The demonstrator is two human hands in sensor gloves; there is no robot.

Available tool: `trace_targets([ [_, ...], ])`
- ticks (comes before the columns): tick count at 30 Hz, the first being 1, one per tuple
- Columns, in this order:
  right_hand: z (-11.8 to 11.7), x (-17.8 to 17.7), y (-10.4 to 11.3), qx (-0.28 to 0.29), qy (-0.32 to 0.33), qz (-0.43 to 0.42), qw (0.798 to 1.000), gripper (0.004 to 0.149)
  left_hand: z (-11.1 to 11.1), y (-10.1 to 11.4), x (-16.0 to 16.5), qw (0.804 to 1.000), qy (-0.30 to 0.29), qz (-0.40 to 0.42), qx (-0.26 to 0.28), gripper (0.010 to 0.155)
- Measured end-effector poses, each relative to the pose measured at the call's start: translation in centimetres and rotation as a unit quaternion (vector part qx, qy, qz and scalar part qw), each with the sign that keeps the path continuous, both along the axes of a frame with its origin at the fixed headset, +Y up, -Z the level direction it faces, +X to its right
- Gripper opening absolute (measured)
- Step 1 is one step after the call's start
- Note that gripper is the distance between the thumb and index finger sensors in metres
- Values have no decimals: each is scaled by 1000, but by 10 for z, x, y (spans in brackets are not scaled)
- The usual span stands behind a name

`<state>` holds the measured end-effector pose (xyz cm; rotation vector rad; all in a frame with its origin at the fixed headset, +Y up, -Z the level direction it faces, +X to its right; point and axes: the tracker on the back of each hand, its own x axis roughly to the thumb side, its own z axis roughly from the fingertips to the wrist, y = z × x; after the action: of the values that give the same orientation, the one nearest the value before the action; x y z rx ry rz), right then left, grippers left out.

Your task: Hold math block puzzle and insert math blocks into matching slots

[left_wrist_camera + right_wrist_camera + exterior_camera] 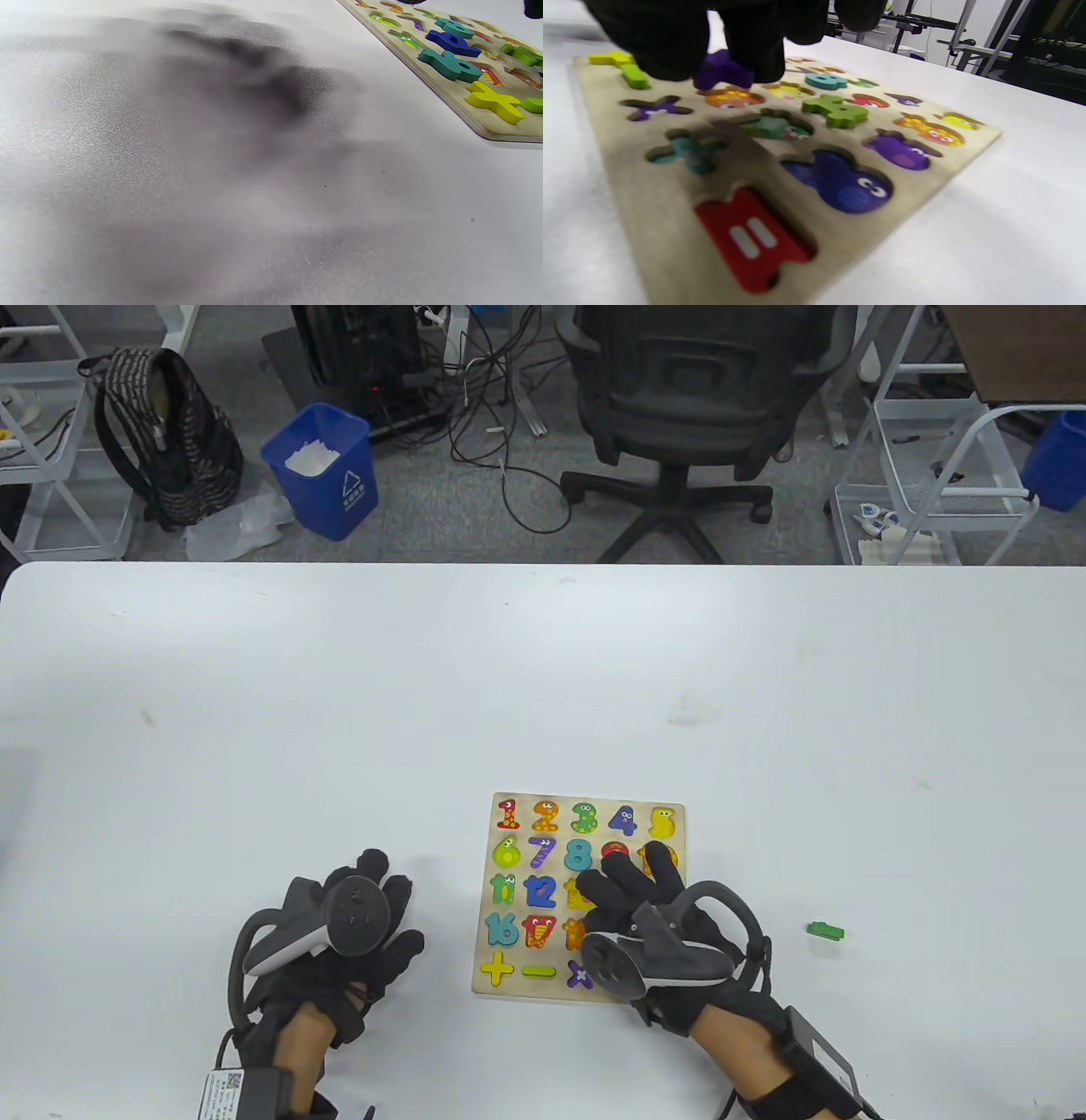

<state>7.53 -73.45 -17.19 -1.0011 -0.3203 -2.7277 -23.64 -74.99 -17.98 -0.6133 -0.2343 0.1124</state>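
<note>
Both gloved hands sit at the near edge of the white table [254, 687], with the wooden puzzle board [517, 986] lying flat between them. Left of the board, the left hand [339, 942] rests on the bare tabletop, clear of the board, fingers spread and relaxed, holding nothing. Over the board's right half, the right hand [645, 916] reaches in from the near edge, its fingers [624, 869] stretched up toward the second row; the right wrist view shows the fingertips [755, 46] pinching a purple block [723, 72] just above the board. On the board's left side, blocks stand proud: a blue 12 [540, 891], a teal 16 [501, 928], a yellow plus [496, 967] and a green minus [539, 971]. Near the hand, the recesses for a purple cross [655, 108], a teal plus [687, 152] and a red equals sign [753, 237] lie unfilled. Right of the board, well apart, one small green block [825, 931] lies alone on the table.
</note>
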Motion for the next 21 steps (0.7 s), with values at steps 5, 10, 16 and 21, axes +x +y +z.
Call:
trace_targets([
  [5, 6, -7, -3, -7, 29, -7, 1000, 55, 0, -1, -1, 1000, 1, 4, -1, 73],
  [10, 10, -15, -8, 3, 50, 8, 999, 55, 0, -1, 0, 1000, 0, 5, -3, 73],
  [16, 13, -22, -12, 23, 68, 16, 997, 54, 0, -1, -1, 1000, 0, 6, -4, 73],
  [21, 16, -26, -13, 36, 75, 43, 996, 50, 0, -1, 0, 1000, -1, 6, -6, 73],
])
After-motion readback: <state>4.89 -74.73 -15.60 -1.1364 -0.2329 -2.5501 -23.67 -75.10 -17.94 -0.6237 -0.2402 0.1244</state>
